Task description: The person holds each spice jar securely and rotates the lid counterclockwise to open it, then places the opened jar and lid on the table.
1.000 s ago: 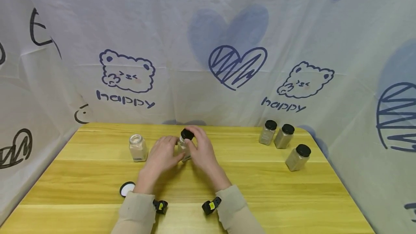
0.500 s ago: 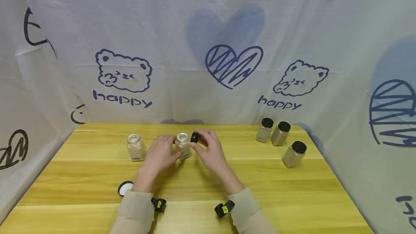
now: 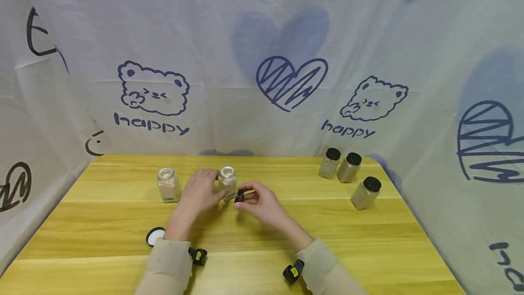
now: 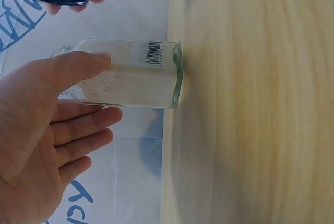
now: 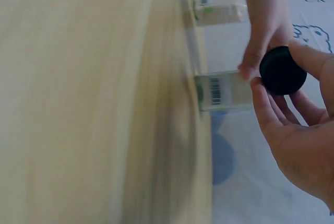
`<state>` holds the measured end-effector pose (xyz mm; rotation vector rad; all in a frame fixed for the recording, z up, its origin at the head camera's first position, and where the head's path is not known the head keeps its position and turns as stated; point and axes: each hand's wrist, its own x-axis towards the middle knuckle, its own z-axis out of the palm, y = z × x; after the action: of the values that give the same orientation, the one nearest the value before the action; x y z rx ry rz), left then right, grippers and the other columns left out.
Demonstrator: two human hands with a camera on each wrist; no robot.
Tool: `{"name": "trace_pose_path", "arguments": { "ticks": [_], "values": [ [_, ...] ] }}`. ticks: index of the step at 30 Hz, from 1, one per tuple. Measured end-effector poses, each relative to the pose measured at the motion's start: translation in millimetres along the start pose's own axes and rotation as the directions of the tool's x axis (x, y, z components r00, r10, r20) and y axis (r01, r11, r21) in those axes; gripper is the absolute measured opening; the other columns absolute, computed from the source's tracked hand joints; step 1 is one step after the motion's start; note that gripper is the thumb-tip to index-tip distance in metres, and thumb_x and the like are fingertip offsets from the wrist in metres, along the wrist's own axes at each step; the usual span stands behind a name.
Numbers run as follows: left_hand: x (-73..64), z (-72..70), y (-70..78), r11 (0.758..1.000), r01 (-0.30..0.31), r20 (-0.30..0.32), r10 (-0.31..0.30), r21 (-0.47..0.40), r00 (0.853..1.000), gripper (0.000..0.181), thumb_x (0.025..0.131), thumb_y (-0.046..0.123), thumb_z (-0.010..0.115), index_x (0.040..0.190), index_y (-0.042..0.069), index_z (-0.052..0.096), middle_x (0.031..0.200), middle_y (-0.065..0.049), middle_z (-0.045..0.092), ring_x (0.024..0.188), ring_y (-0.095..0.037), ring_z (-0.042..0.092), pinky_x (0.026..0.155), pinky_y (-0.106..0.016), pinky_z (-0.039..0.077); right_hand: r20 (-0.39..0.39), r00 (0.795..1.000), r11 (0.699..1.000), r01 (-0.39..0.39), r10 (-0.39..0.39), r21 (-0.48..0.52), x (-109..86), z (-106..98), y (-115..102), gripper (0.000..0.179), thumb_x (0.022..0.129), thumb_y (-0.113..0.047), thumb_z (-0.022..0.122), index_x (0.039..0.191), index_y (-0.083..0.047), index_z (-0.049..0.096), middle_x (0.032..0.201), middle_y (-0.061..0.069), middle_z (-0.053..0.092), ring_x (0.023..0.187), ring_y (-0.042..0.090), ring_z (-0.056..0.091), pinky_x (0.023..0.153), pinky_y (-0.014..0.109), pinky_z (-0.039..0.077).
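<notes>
My left hand (image 3: 200, 192) holds an uncapped glass jar (image 3: 228, 185) that stands upright on the table. In the left wrist view the thumb lies across the jar's side (image 4: 130, 72), near a barcode label, with the fingers behind it. Just right of that jar, my right hand (image 3: 262, 204) pinches a black lid (image 3: 239, 195) by its edge, apart from the jar. The right wrist view shows the lid (image 5: 283, 71) face on between thumb and fingers. Another uncapped jar (image 3: 169, 186), with pale contents, stands left of my left hand.
A black-rimmed lid (image 3: 155, 236) lies white side up beside the left sleeve. At the right stand three jars with black lids: one at the back (image 3: 329, 164), one beside it (image 3: 349, 168), one nearer (image 3: 366, 193). A printed cloth (image 3: 229, 126) hangs behind the table.
The black lid has come off the jar in my left hand. My right hand has carried it right, then lower toward me. The left hand has stayed at the jar.
</notes>
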<state>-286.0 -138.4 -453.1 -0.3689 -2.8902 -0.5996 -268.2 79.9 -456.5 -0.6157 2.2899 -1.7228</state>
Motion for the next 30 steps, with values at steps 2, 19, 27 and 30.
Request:
{"name": "trace_pose_path", "arguments": {
  "ticks": [2,19,27,30],
  "values": [
    [-0.2,-0.1,-0.6,1.0,0.001,0.0,-0.001,-0.003,1.0,0.062,0.09,0.032,0.082,0.134,-0.005,0.061,0.136,-0.025,0.062,0.132,-0.043,0.054,0.12,-0.058,0.035,0.033,0.999,0.999,-0.032,0.031,0.018,-1.1,3.1,1.7,0.05,0.09,-0.002,0.08,0.132,0.009,0.056,0.129,0.021,0.062,0.113,0.031,0.069,0.094,0.028,0.059],
    [-0.6,0.2,-3.7,1.0,0.0,-0.004,0.0,-0.02,1.0,0.06,0.089,0.031,0.083,0.132,-0.005,0.061,0.134,-0.024,0.063,0.131,-0.043,0.054,0.12,-0.058,0.034,0.167,0.983,0.981,-0.042,0.074,-0.187,3.0,26.0,21.0,0.045,0.084,-0.003,0.086,0.126,0.001,0.07,0.125,0.013,0.071,0.114,0.029,0.07,0.098,0.033,0.058],
    [-2.0,-4.0,-6.9,0.999,0.015,0.003,-0.015,-0.033,1.0,0.06,0.091,0.031,0.081,0.133,-0.006,0.061,0.134,-0.026,0.063,0.131,-0.045,0.054,0.121,-0.059,0.033,0.19,0.98,0.962,-0.012,0.066,-0.273,11.6,33.3,20.9,0.046,0.08,-0.005,0.088,0.123,-0.001,0.072,0.112,0.007,0.074,0.097,0.01,0.066,0.086,0.022,0.055],
    [-2.6,-5.7,-9.1,0.999,0.028,0.001,-0.027,-0.03,1.0,0.059,0.091,0.03,0.081,0.132,-0.006,0.061,0.133,-0.025,0.063,0.131,-0.045,0.054,0.121,-0.058,0.034,0.197,0.978,0.954,-0.008,0.07,-0.298,15.0,36.5,20.2,0.046,0.079,-0.004,0.089,0.122,-0.002,0.072,0.106,0.005,0.073,0.091,0.006,0.062,0.081,0.02,0.053]
  ]
}}
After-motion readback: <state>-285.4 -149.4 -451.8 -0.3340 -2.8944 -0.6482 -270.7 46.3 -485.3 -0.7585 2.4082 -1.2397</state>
